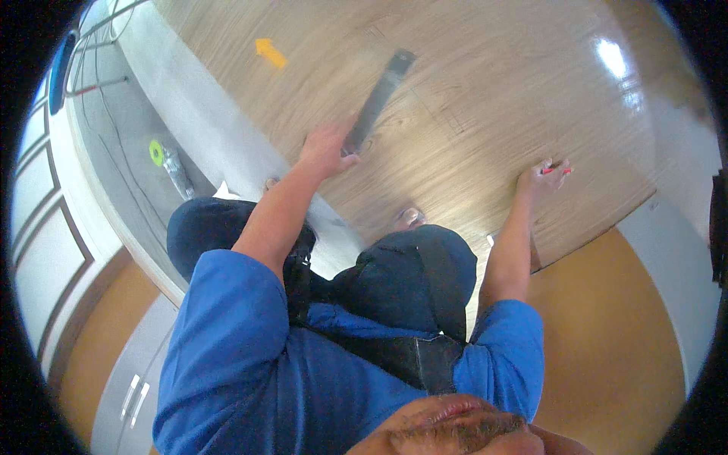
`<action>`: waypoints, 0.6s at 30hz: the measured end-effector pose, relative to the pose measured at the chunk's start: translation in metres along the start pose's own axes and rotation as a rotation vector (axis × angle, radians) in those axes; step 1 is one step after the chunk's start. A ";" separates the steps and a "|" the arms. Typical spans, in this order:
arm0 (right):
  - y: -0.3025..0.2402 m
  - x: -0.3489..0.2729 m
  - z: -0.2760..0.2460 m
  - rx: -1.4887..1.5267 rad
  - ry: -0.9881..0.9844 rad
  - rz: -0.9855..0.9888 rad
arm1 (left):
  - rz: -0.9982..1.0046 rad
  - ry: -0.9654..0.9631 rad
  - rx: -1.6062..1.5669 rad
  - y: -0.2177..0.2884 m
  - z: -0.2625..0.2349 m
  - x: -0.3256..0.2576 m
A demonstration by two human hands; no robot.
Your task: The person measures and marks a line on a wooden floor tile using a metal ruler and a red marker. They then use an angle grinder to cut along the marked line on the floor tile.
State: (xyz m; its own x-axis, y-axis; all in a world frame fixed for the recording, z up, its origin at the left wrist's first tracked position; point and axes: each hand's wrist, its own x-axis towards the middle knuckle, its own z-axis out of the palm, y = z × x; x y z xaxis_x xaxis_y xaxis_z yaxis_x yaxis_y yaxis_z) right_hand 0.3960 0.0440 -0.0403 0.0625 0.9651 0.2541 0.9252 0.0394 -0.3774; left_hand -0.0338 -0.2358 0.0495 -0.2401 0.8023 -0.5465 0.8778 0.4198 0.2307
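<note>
A flat grey strip, like a metal straightedge, lies at a slant over the wood-look flooring. My left hand is closed at its near end, with the thumb along the edge. Off to the right, my right hand pinches a slim red stick, perhaps a pencil or marker, low against the boards. Its tip is too small to make out. My bent knees are between the two arms, and a bare foot rests on the flooring.
An orange arrow sticker marks the boards. Left of the pale underlay strip are grey bare floor, loose cables and a green tape roll beside a crumpled clear wrapper. Grey cabinet doors stand lower left.
</note>
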 end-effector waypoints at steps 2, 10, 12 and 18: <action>0.000 0.002 -0.003 -0.017 -0.066 0.034 | -0.188 -0.042 -0.079 0.002 0.002 -0.004; -0.013 0.004 -0.018 -0.075 -0.126 -0.024 | -0.704 0.178 -0.495 0.011 -0.009 -0.003; -0.011 0.005 -0.015 -0.063 -0.140 0.003 | -0.764 0.231 -0.545 0.012 -0.001 -0.001; -0.016 0.003 -0.010 -0.151 -0.155 0.040 | -0.778 0.259 -0.484 0.013 0.038 0.001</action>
State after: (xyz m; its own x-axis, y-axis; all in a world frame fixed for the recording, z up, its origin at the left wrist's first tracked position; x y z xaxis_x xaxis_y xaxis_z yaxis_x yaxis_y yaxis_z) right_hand 0.3850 0.0440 -0.0244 0.0524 0.9939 0.0970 0.9694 -0.0273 -0.2441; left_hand -0.0072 -0.2461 0.0213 -0.8202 0.2689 -0.5050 0.1806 0.9592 0.2174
